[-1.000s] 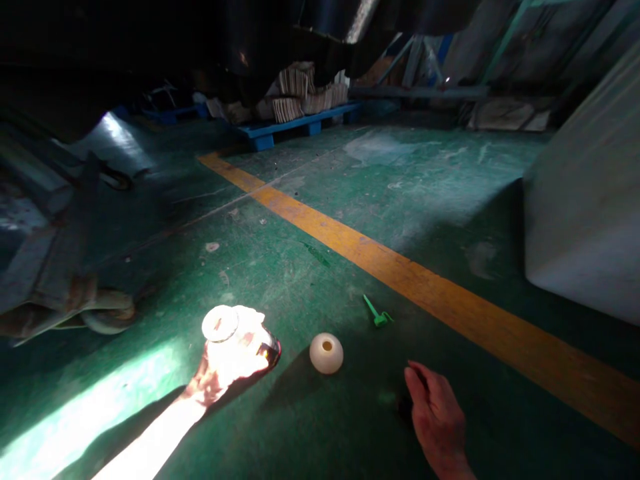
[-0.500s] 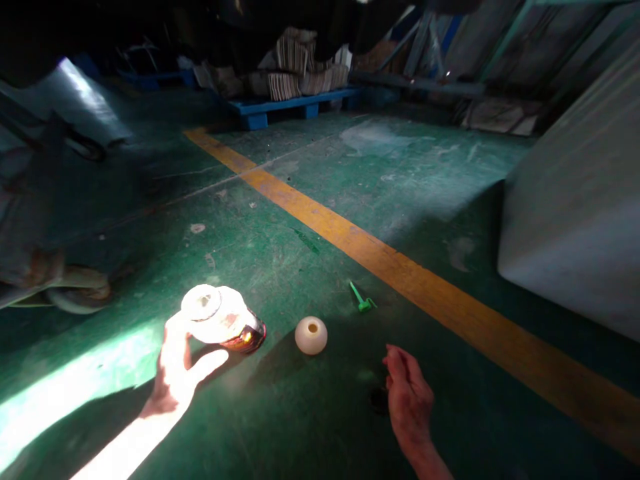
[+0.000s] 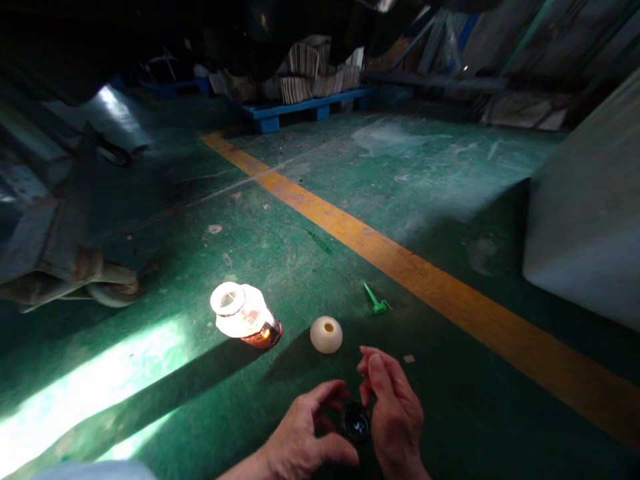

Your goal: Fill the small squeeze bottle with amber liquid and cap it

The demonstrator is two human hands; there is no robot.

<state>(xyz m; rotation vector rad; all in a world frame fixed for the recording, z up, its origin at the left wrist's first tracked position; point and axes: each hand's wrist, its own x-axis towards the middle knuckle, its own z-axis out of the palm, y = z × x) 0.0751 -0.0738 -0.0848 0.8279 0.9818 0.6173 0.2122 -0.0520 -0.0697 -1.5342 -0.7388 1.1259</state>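
My left hand is open, its thumb and fingers apart at the left side of a black round object, perhaps a cap. My right hand is closed just right of it, thumb pressed against the fingers; whatever they pinch is hidden. A wide-mouthed bottle, bright white at the top with a dark, reddish lower part, stands on the floor at left. Beyond my hands sits a cream ball-shaped piece with a hole on top. Further right lies a small green plastic piece with a thin stem.
A small pale square scrap lies right of my right hand. A yellow line crosses the green floor. At left stands a wheeled metal frame, at right a large pale block. A blue pallet bears stacked sheets.
My left hand has let go of the bottle, now standing on the floor, and moved right to the black round object. My right hand has shifted slightly left, uncovering the pale scrap.
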